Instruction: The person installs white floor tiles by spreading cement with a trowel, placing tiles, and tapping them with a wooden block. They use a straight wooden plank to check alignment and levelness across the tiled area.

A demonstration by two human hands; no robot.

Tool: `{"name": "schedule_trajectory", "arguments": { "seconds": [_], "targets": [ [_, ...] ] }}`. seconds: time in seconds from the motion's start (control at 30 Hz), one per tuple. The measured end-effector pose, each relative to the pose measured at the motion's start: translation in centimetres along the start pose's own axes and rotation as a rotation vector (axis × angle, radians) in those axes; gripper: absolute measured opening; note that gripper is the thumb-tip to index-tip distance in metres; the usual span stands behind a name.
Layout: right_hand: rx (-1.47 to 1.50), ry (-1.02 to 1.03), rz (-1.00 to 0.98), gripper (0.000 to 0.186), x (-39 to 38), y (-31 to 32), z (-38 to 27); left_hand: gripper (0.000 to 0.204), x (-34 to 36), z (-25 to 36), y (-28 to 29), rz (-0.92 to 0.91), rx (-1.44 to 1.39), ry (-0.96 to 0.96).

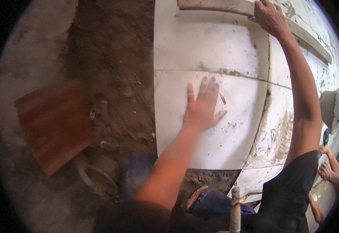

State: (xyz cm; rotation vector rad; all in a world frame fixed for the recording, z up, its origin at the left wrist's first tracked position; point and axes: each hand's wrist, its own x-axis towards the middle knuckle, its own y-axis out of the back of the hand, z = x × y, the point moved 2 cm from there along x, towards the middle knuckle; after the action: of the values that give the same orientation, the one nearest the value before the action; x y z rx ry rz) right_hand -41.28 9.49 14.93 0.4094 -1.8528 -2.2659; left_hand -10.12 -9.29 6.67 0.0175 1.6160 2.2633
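My left hand (202,106) lies flat on a white floor tile (235,143), its fingers spread and nothing in its grasp. Beside its fingers is a thin dark sliver (222,99). Farther off at the upper right, my right hand (272,19) has its fingers closed over a long grey-brown straightedge bar (220,5). That bar lies across the tiles on both sides of the hand. Part of the grip is hidden behind the hand itself. Dirt specks and grey smears mark the tile faces and joints.
Bare soil (115,73) borders the tiles on the left, with a red-brown corrugated-looking sheet (56,126) beyond. A grey bucket (330,108) stands at right, near another person's hands (332,173). Low in the middle, a rod-like handle (235,213) sticks up.
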Motion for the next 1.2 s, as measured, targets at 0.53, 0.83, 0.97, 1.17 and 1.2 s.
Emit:
{"name": "schedule_trajectory", "arguments": {
  "seconds": [0.53, 0.83, 0.97, 1.17, 1.2],
  "targets": [
    [0.125, 0.279, 0.814, 0.056, -42.2, 5.2, -8.2, 0.073, -3.6, -3.2, -2.7, 0.373, -0.529, -0.133],
    [0.283, 0.387, 0.643, 0.050, -54.0, 2.4, -20.7, 0.092, -26.7, -5.1, 14.7, -1.130, -1.218, -0.035],
    [0.336, 0.420, 0.427, 0.047, -53.3, -2.3, -22.5, 0.095, -29.5, -5.4, 15.8, -1.015, -0.434, -0.012],
    [0.186, 0.258, -0.025, 0.051, -49.9, -9.3, -16.5, 0.100, -27.9, -3.2, 5.5, -0.397, 0.065, -0.301],
    [0.206, 0.220, -0.059, 0.051, -49.3, -9.8, -15.4, 0.100, -27.1, -2.7, 4.0, -0.215, 0.235, -0.419]
  ]
}}
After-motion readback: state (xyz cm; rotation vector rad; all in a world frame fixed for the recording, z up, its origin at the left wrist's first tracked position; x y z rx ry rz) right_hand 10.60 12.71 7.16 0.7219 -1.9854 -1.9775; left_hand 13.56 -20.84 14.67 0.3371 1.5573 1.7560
